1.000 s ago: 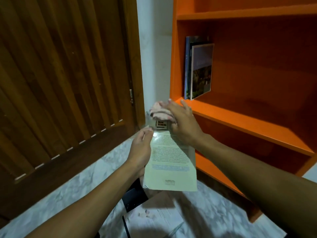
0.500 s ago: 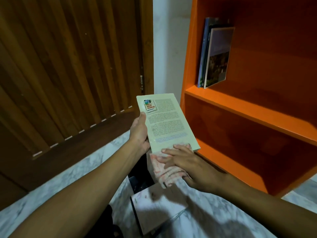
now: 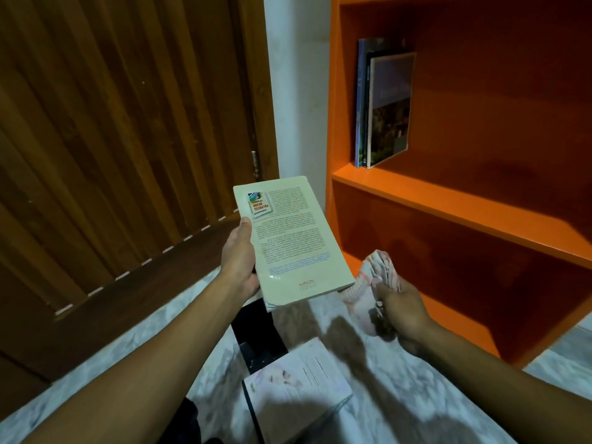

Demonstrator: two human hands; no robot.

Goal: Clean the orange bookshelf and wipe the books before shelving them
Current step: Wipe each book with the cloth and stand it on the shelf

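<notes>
My left hand (image 3: 241,261) grips a cream paperback book (image 3: 291,238) by its left edge, back cover up, in front of the orange bookshelf (image 3: 448,203). Just right of the book's lower corner, my right hand (image 3: 402,310) holds a bunched pink-and-white cloth (image 3: 373,285), off the cover. A few books (image 3: 382,104) stand upright at the left end of the middle shelf. The lower shelf compartment holds nothing that I can see.
On the marble floor (image 3: 400,389) below my hands lie a white-covered book (image 3: 296,389) and a dark book (image 3: 259,334) partly under it. A brown slatted wooden door (image 3: 112,139) fills the left side. A white wall strip (image 3: 298,91) separates door and shelf.
My right hand wiped the cloth down the cover from top to bottom and has now come off the book to its lower right. The left hand kept its grip on the book.
</notes>
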